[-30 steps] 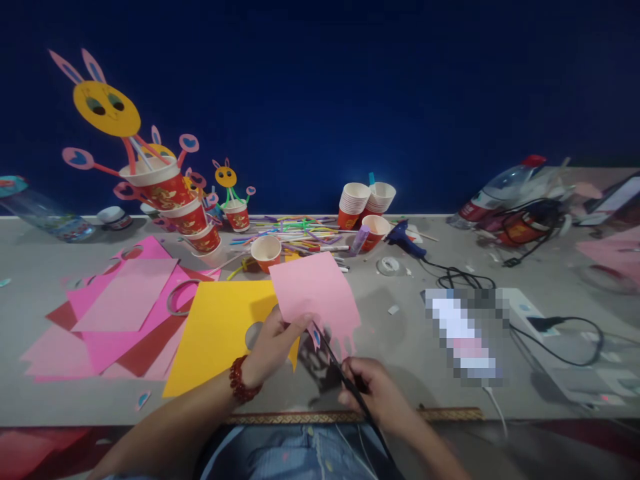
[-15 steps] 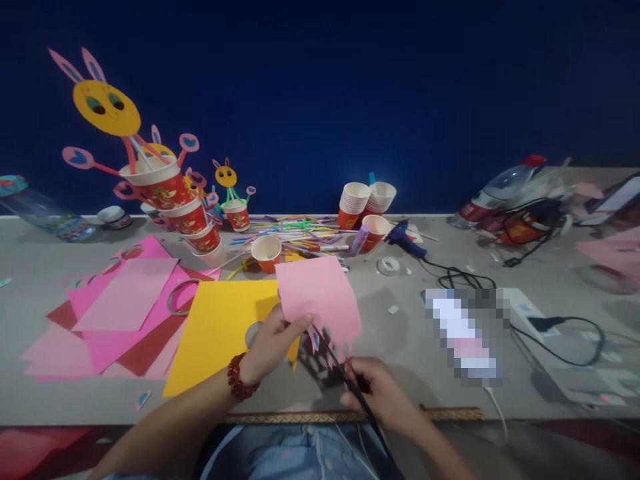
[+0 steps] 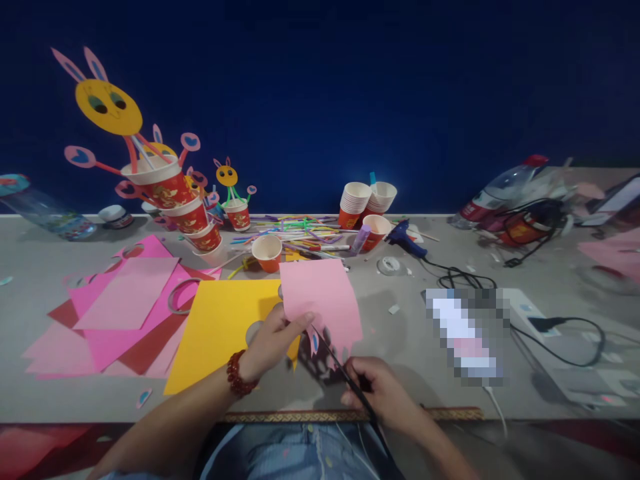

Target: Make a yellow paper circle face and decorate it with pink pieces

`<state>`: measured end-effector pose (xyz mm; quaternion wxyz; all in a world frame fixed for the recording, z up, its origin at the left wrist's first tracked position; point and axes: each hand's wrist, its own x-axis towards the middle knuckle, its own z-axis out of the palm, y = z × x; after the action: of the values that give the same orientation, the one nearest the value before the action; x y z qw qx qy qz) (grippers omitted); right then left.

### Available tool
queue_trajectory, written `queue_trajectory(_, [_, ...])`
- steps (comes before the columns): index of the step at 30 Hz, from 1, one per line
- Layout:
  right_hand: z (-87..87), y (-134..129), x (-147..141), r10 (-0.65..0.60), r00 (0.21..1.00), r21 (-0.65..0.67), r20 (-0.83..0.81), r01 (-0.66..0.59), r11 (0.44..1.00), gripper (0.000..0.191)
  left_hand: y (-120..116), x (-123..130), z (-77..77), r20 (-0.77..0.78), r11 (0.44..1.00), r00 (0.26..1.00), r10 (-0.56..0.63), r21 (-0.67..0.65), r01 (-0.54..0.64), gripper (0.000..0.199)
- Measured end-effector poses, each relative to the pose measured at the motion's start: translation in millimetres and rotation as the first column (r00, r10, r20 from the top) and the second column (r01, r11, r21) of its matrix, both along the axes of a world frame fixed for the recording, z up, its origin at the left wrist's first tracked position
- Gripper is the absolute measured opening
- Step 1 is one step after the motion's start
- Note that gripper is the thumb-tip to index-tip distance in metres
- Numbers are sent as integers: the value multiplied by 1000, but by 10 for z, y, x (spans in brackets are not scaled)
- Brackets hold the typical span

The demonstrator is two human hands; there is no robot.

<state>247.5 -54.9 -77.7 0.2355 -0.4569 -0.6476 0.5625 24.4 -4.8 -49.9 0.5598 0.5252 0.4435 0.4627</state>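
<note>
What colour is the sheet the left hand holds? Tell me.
The sheet in the left hand is light pink, clearest in the head view.

this looks like a craft workspace; whether in a home or a workshop cannot be told. a gray tabletop [image 3: 400, 337] carries coloured paper [image 3: 125, 293] toward its left edge, a cut pink sheet [image 3: 320, 287] inward from the near edge, and, along the far edge, coloured sticks [image 3: 305, 231], stacked paper cups [image 3: 356, 197] and a glue gun [image 3: 410, 241]. paper rabbits [image 3: 111, 108] in red cups [image 3: 165, 190] stand toward the far left corner.
</note>
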Motion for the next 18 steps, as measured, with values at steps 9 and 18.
queue_trajectory(9, [4, -59, 23, 76, 993, -135, -93, -88, 987, 64, -5, -49, -91, 99, 998, 993, -58, -12, 59, 25])
queue_trajectory(18, [41, -67, 51, 119, 982, -147, -150, -141, 979, 68, -39, -9, -37, -12, 994, 1000, -19, 103, 20, 25])
